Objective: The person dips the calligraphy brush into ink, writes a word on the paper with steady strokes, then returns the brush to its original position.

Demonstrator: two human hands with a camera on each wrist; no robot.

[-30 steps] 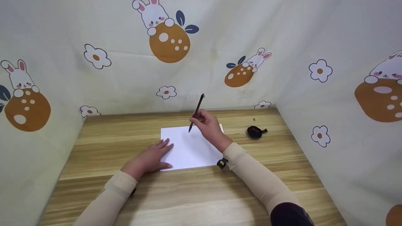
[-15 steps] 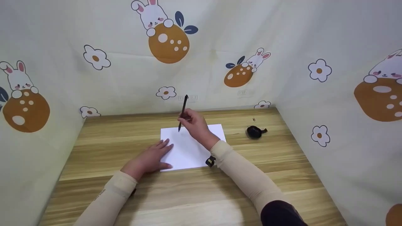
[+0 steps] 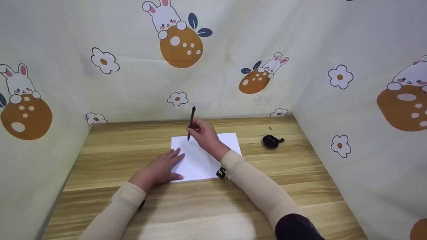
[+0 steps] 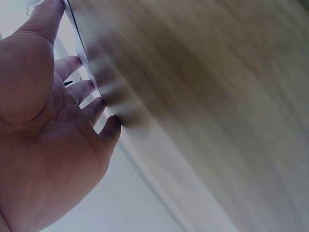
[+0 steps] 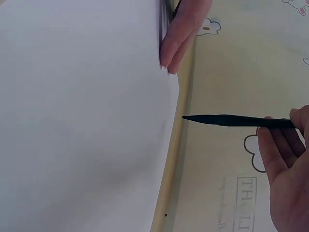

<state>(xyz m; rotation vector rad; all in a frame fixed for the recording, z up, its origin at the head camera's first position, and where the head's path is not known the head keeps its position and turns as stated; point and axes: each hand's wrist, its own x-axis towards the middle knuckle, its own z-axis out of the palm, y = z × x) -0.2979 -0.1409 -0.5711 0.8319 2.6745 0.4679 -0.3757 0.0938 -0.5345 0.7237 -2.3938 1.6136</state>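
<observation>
A white sheet of paper (image 3: 203, 160) lies on the wooden table. My left hand (image 3: 156, 168) rests on its left edge with fingers spread; in the left wrist view that hand (image 4: 48, 116) shows from the palm side, fingertips on the surface. My right hand (image 3: 205, 135) pinches a slim black brush (image 3: 191, 122) between thumb and fingers. The brush stands nearly upright, tip down, over the upper left part of the paper. In the right wrist view the pointed tip of the brush (image 5: 231, 120) shows apart from the sheet (image 5: 87, 96).
A small round black dish (image 3: 270, 141) with a short tab stands right of the paper. Behind it a tiny dark mark (image 3: 270, 128) shows on the table (image 3: 287, 166). A pale curtain (image 3: 133, 83) printed with rabbits and flowers encloses the back and sides.
My right hand has moved left over the paper with the brush, and then slightly lower. The brush has become more upright. My left hand stays in place.
</observation>
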